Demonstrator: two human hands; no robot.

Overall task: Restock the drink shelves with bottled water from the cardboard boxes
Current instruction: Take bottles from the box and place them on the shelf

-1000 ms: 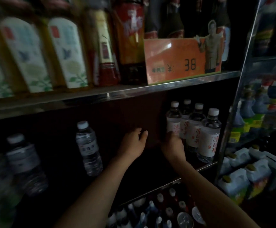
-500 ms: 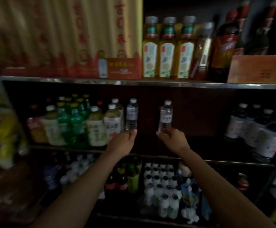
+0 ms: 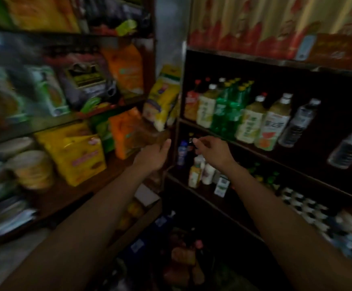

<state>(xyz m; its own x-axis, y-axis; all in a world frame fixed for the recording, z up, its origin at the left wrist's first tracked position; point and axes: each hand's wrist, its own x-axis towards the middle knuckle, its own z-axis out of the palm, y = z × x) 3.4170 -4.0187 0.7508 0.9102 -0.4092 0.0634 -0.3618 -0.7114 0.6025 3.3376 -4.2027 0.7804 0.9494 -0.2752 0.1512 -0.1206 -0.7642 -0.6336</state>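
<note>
Before the dark drink shelves (image 3: 276,158), both hands are held out in mid-air, and nothing is grasped by either. The left hand (image 3: 153,155) is extended with its fingers straight and relaxed, near the corner where the snack shelves (image 3: 70,192) meet the drink unit. The right hand (image 3: 212,152) is held just beside it, its fingers loosely bent and released, in front of the edge of the middle drink shelf.

Bottled water is seen on that middle shelf at the right: one clear water bottle (image 3: 299,122) is stood at the end of a row of tea bottles (image 3: 274,122) and green bottles (image 3: 223,110), and a second water bottle (image 3: 351,143) is set well apart from it, further right, partly cut by the frame edge. Both are well apart from the hands.

On the shelf below, small bottles and a small carton (image 3: 221,185) are ranged under the right forearm. Yellow snack packs (image 3: 78,156) and orange bags (image 3: 124,66) are stacked on the left shelves, much blurred. Whether any cardboard box of water is in view cannot be told.
</note>
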